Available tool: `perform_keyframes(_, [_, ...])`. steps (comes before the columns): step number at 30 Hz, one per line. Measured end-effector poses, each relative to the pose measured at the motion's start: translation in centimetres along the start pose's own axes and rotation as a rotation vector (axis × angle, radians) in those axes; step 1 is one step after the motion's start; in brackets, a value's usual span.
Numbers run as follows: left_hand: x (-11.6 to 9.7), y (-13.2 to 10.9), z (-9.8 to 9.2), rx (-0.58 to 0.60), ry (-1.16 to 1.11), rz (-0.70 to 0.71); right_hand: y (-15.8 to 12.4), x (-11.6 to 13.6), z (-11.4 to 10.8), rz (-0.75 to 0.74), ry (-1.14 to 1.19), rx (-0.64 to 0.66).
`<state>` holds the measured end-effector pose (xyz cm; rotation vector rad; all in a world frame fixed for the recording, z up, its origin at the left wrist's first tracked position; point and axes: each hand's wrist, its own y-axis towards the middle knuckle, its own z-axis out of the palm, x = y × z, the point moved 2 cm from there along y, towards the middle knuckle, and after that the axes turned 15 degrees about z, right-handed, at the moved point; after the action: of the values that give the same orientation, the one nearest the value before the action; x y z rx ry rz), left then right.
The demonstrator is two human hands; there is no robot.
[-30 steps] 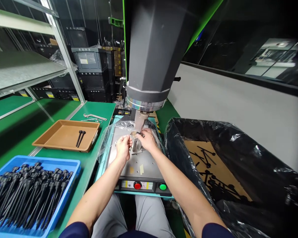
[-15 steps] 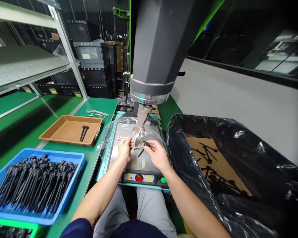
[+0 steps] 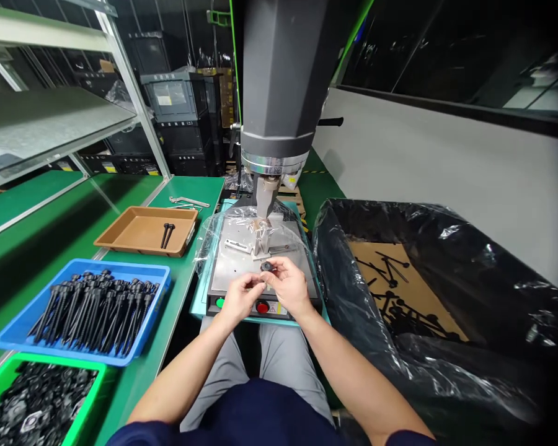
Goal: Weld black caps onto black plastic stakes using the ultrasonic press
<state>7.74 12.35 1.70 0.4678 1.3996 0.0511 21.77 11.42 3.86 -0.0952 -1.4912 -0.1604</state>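
Observation:
Between the thumb and fingers of my right hand (image 3: 289, 286) is a black round-headed plastic part (image 3: 266, 266); its stem is hidden from me. My left hand (image 3: 242, 296) is closed in a pinch, its fingertips touching those of the right; whatever it grips, if anything, is hidden. Both hands are over the front of the machine's metal plate (image 3: 221, 272). Just beyond them stands a small metal fixture (image 3: 261, 241), directly under the horn (image 3: 265, 197) of the grey machine head (image 3: 276, 80).
Left on the green bench are a brown tray (image 3: 125, 238) with two black stemmed parts, a blue tray (image 3: 165, 279) full of similar ones, and a green bin (image 3: 103, 378) of small black pieces. A black-lined box (image 3: 446, 232) stands right. Red (image 3: 262, 307) and green (image 3: 220, 302) buttons are in front.
My hands have drawn back from the fixture toward me and come together. The black part has come with my right hand, its head now facing up. The view has shifted too.

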Motion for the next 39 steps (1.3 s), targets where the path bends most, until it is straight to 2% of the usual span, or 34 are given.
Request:
perform_keyframes(2, [-0.5,-0.4,-0.1,0.034,0.005,-0.019,-0.2,0.2,0.4,0.060,0.049,0.031])
perform_keyframes(4, [-0.8,-0.8,-0.4,0.041,-0.012,-0.046,-0.4,0.3,0.7,0.121,0.042,0.115])
perform_keyframes(8, [-0.9,-1.8,-1.2,0.039,-0.060,-0.089,-1.0,0.2,0.9,0.197,-0.104,0.250])
perform_keyframes(11, [-0.7,-2.4,-1.6,0.039,-0.075,-0.096,-1.6,-0.1,1.3,0.209,-0.140,0.254])
perform_keyframes(16, [-0.8,-3.6,-2.3,0.007,-0.060,-0.085,-2.0,-0.7,2.9,0.237,-0.062,0.292])
perform_keyframes(21, [-1.4,-4.7,-3.7,-0.029,-0.067,-0.064,-2.3,-1.2,4.7,0.193,-0.115,0.287])
perform_keyframes(27, [-2.0,-7.1,-6.0,-0.109,0.008,-0.057,-2.9,-2.2,8.1,0.142,-0.279,0.321])
perform_keyframes(30, [-3.2,-8.6,-7.5,-0.119,0.079,-0.060,-3.6,-2.7,10.1,0.127,-0.273,0.346])
perform_keyframes(32, [-4.7,-9.7,-9.4,-0.127,0.185,-0.067,-4.0,-3.0,11.0,0.121,-0.204,0.396])
perform_keyframes(34, [-6.7,-10.8,-12.6,-0.187,0.373,-0.063,-4.4,-3.3,11.1,0.133,-0.149,0.459])
perform_keyframes(36, [-8.9,-12.0,-17.1,-0.283,0.619,-0.050,-4.5,-3.9,10.6,0.175,-0.151,0.504])
perform_keyframes(39, [-11.5,-13.3,-25.1,-0.408,1.011,-0.119,-4.4,-5.1,9.0,0.235,-0.182,0.524])
